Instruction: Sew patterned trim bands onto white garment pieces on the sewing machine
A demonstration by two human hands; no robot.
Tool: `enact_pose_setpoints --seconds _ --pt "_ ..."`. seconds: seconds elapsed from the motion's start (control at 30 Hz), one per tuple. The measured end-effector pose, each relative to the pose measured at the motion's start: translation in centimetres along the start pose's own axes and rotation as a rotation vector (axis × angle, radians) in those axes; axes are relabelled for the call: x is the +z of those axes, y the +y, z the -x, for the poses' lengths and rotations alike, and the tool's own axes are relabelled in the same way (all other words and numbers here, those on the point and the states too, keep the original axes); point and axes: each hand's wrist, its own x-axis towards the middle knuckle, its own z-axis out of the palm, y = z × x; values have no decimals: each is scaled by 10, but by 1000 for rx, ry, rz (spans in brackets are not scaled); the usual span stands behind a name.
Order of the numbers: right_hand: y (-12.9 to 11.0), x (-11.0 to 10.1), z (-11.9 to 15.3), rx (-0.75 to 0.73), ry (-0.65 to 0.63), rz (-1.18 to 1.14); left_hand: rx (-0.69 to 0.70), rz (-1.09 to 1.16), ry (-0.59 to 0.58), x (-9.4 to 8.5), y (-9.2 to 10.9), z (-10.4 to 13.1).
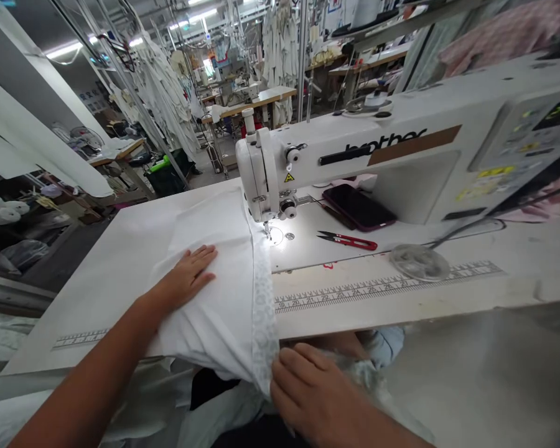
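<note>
White fabric (214, 292) lies on the sewing table, with a patterned band (262, 298) along its right edge. The band runs up under the needle and presser foot (267, 230) of a white sewing machine (345, 155). My left hand (186, 278) rests flat on the fabric, left of the needle, its fingers spread. Below the table's front edge, my right hand (308, 389) has its fingers curled onto the band's lower end and grips it. The fabric's lower part hangs over the edge toward my lap.
Red-handled thread snips (348, 241), a dark phone (359, 206) and a round clear case (419, 262) lie right of the needle. A printed ruler scale (354, 291) runs along the table front. Hanging white garments (161, 99) and other workstations stand beyond.
</note>
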Motion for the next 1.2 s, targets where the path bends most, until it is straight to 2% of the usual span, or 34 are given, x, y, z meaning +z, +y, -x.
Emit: enact_pose_setpoints --seconds 0.07,0.17,0.27,0.37,0.53,0.67,0.73,0.77,0.83,0.9,1.1,1.2 --pt "-1 3 -5 -13 10 18 -24 -5 71 2 12 -5" --pt "1 -8 -2 -20 55 65 10 53 210 10 58 -23" --pt "2 -28 2 5 29 118 57 107 226 16 104 -47" --pt "-1 -40 -5 -14 -36 159 64 109 207 18 123 -67" --pt "-3 -50 -18 -60 -34 158 30 80 175 20 111 -69" --pt "7 -57 -1 -52 -105 160 11 67 165 24 115 -62" --pt "14 -52 15 -43 -83 172 6 69 163 25 119 -60" --pt "17 -47 22 -31 -15 170 6 72 161 26 120 -59" --pt "21 -35 34 7 46 147 13 93 153 26 118 -58" --pt "22 -24 39 17 40 120 28 130 143 25 113 -57" --pt "31 -16 28 39 113 70 56 196 130 24 99 -65" --pt "41 -14 20 21 108 58 53 205 139 25 92 -75"
